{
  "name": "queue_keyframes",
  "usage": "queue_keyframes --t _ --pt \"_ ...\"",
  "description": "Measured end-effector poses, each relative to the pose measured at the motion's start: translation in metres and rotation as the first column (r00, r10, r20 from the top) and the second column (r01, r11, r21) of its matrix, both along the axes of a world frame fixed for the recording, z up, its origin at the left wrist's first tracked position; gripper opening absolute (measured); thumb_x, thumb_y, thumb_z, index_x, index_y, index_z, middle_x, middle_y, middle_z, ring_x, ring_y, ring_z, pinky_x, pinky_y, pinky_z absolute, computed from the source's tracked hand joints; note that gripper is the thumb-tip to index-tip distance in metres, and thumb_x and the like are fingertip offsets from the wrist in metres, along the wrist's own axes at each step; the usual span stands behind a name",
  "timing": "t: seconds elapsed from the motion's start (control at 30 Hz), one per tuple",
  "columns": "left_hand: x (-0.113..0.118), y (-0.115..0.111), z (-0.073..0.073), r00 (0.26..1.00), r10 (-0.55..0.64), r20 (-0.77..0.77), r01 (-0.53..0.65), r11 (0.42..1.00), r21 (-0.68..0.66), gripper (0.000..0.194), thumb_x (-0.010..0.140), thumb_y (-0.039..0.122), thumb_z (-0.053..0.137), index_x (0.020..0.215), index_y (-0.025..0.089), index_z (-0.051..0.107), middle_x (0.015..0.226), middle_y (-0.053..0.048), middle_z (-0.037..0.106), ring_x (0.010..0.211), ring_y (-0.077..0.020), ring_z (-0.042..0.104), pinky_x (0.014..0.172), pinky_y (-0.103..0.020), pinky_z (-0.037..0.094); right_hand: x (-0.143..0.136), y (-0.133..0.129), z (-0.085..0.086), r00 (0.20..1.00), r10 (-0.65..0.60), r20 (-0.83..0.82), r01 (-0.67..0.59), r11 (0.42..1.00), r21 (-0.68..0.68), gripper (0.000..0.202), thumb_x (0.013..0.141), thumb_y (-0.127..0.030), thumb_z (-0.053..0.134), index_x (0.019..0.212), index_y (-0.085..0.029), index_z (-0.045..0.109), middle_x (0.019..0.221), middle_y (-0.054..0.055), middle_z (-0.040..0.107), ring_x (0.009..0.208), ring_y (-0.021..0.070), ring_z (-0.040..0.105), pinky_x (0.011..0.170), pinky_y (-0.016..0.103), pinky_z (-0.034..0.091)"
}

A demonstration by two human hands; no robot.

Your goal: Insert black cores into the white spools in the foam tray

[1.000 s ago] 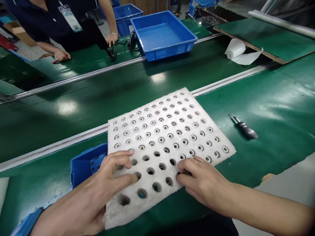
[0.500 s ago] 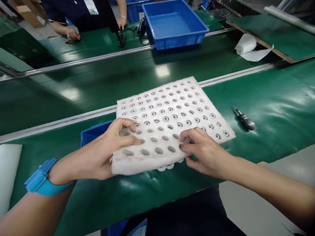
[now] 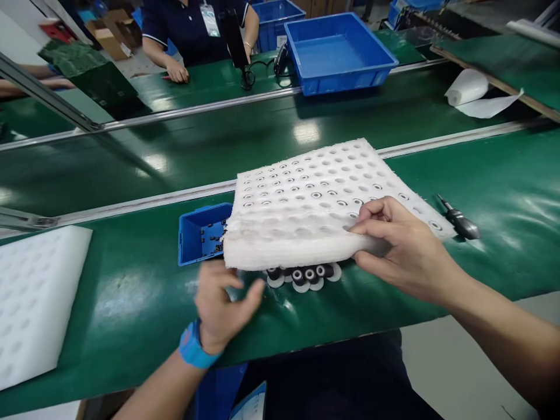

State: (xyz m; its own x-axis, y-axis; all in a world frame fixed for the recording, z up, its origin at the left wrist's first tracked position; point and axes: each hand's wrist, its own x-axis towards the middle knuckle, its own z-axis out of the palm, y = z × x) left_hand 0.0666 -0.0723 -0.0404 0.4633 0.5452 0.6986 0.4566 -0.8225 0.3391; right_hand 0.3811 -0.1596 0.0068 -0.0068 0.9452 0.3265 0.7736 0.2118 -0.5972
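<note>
A white foam sheet (image 3: 297,224) with rows of round holes lies over the green table, its near edge raised. Ringed round parts fill some of its holes; others show none. My right hand (image 3: 398,248) pinches the near edge at the right. Below the sheet's near left corner, my left hand (image 3: 225,303) is off the foam, thumb and fingers apart, slightly blurred. Several black cylindrical parts with white discs (image 3: 310,275) show under the raised edge. To the left, a small blue bin (image 3: 189,239) with small dark pieces is partly covered by the sheet.
A screwdriver (image 3: 459,220) lies right of the sheet. Another holed foam block (image 3: 39,303) is at the left. Across the belt are a large blue tray (image 3: 341,52), a white roll (image 3: 468,87) and a person (image 3: 192,35) with one hand on the far table.
My left hand has let go of the foam and moved down below its corner. The near edge is lifted higher, uncovering more black parts. The camera view has shifted left.
</note>
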Motion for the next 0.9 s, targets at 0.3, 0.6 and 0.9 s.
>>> queue_keyframes --t 0.3,0.6,0.9 --pt "0.055 -0.001 -0.033 0.857 -0.264 -0.442 0.185 0.959 -0.214 0.091 0.083 0.087 0.057 0.148 0.023 0.059 0.137 -0.017 0.069 0.129 -0.0421 0.063 0.109 -0.053 0.052 -0.001 0.001 -0.003 1.000 -0.006 -0.030 0.005 1.000 -0.024 0.027 0.077 -0.008 0.065 0.098 -0.023 0.074 0.106 0.004 0.058 0.096 0.0209 0.065 0.078 0.035 0.057" --pt "0.025 -0.029 -0.031 0.736 -0.371 -0.567 0.259 0.927 -0.271 0.073 0.089 0.079 0.059 0.152 0.040 0.057 0.128 -0.012 0.072 0.113 -0.0371 0.068 0.097 -0.050 0.053 -0.007 -0.006 -0.023 0.998 0.019 0.064 -0.021 0.999 0.037 0.027 0.078 -0.007 0.061 0.100 -0.020 0.071 0.107 0.007 0.058 0.098 0.0225 0.065 0.083 0.037 0.058" --pt "-0.047 -0.056 -0.020 0.757 -0.272 -0.594 0.106 0.948 -0.300 0.093 0.077 0.083 0.068 0.156 0.037 0.052 0.123 -0.015 0.071 0.112 -0.0412 0.065 0.096 -0.059 0.047 -0.019 -0.038 -0.071 0.959 0.035 0.281 -0.083 0.984 0.160 0.026 0.089 -0.004 0.060 0.109 -0.017 0.070 0.109 0.013 0.067 0.095 0.0296 0.065 0.078 0.046 0.053"
